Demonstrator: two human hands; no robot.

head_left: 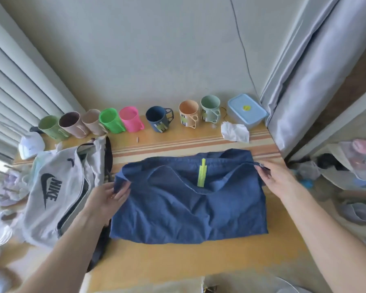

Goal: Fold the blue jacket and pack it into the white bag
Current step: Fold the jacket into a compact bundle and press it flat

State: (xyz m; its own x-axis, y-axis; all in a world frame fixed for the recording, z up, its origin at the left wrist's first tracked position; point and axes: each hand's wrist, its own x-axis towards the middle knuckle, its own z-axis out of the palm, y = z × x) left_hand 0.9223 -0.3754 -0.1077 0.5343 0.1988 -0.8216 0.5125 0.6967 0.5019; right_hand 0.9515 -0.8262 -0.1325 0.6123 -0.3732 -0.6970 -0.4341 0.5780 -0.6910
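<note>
blue jacket [188,206]: lies partly folded on the yellow tabletop [178,261], roughly central, a lime-green strip [201,173] showing near its far edge; fabric creased, far edge raised slightly at both corners.

left hand [106,199]: at the jacket's far left corner, fingers [123,190] pinched together on the cloth.

right hand [277,178]: at the jacket's far right corner, fingers [262,169] closed on the fabric edge.

white bag [59,195]: pale grey-white with a dark printed logo, lying just left of the jacket, partly under the left forearm; dark zip line [72,212] along its near side; whether it is open, cannot tell.

row of mugs [118,121]: along the far edge of the tabletop by the wall, in green, brown, beige, bright green, pink, navy, peach and pale green.

lidded blue container [246,111]: far right of the row.

crumpled white paper [235,132]: just in front of the container.
</note>
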